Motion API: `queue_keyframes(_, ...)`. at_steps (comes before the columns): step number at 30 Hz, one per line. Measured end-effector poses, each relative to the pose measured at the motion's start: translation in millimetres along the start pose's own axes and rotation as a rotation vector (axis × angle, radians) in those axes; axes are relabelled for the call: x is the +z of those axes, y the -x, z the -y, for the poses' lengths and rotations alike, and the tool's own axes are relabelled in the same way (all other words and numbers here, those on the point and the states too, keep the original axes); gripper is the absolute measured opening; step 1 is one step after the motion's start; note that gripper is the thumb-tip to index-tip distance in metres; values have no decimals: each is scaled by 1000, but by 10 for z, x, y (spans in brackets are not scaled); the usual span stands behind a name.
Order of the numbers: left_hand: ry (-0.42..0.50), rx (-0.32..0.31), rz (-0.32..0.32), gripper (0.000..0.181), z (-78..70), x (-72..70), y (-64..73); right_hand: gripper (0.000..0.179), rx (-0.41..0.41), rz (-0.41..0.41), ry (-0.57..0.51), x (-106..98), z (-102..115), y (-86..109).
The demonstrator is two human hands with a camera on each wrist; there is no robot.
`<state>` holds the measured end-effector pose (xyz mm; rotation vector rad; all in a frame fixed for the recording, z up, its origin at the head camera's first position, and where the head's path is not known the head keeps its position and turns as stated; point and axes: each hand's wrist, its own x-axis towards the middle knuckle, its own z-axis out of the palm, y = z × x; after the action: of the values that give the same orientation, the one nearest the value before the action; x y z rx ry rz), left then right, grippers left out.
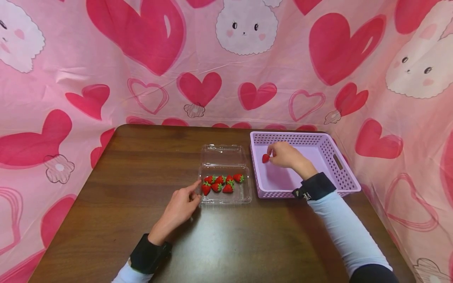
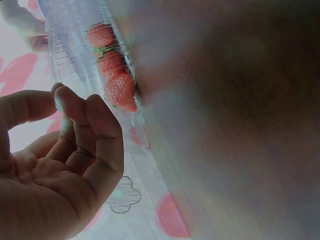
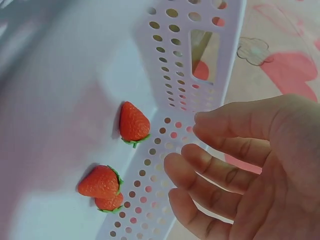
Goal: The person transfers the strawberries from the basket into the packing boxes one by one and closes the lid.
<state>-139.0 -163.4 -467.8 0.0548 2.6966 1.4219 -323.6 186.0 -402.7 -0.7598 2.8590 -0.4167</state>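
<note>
Hovering in the purple basket (image 1: 288, 136), the right hand (image 1: 286, 155) holds nothing, fingers apart beside a strawberry (image 1: 266, 158) — likely light, bruisable, best pinched by its sides. Left of the basket, the left hand (image 1: 179, 207), index extended, touches the clear container (image 1: 226, 201).

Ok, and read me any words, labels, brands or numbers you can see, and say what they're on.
No readable text anywhere.
Clear box: faint marks near its right end, too small to read.
Right wristband: small pale detail, too small to identify.
Pink cloth: drawings, no words visible.
Purple basket: none visible.
</note>
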Motion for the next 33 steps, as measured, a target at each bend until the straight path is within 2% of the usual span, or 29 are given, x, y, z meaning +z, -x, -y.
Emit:
queue_keyframes(12, -20, 10, -10, 55, 7, 1, -4, 22, 15, 22, 22, -111, -117, 0)
queue_keyframes(21, -13, 9, -7, 55, 12, -3, -5, 22, 79, 69, -19, -162, -162, -12)
queue_keyframes(33, -1, -3, 0, 56, 10, -3, -1, 24, 141, 84, -25, -159, -237, -29)
